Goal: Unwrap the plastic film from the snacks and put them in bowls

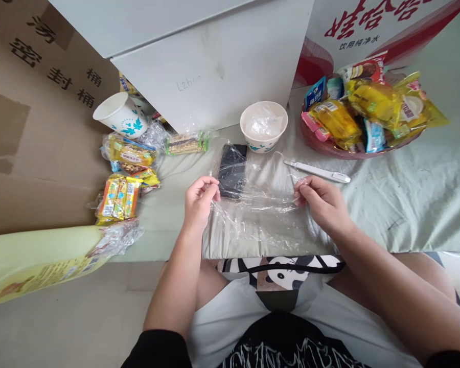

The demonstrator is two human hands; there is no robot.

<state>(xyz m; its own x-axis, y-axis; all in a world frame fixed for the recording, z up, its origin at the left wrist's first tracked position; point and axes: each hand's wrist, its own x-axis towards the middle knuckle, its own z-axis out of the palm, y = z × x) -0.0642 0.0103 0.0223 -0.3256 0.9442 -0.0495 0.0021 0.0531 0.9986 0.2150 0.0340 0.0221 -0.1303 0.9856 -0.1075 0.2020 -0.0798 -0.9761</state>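
Observation:
A sheet of clear plastic film (pixel 260 217) stretches between my two hands over the cloth-covered surface. My left hand (pixel 200 199) pinches its left edge, fingers closed. At its right edge, my right hand (pixel 324 202) pinches it the same way. Partly under the film lies a dark phone (pixel 233 171), just right of my left hand. Behind the film stands a paper bowl (pixel 264 128) with crumpled clear plastic inside. A white utility knife (pixel 318 171) rests on the cloth just beyond my right hand.
A basket (pixel 329 148) heaped with packaged snacks stands at the back right. To the left lie wrapped snacks (pixel 120 197), a tilted paper cup (pixel 120 116) and a wrapped biscuit pack (pixel 187 143). A cardboard box (pixel 34 153) and a white box (pixel 214 76) stand behind.

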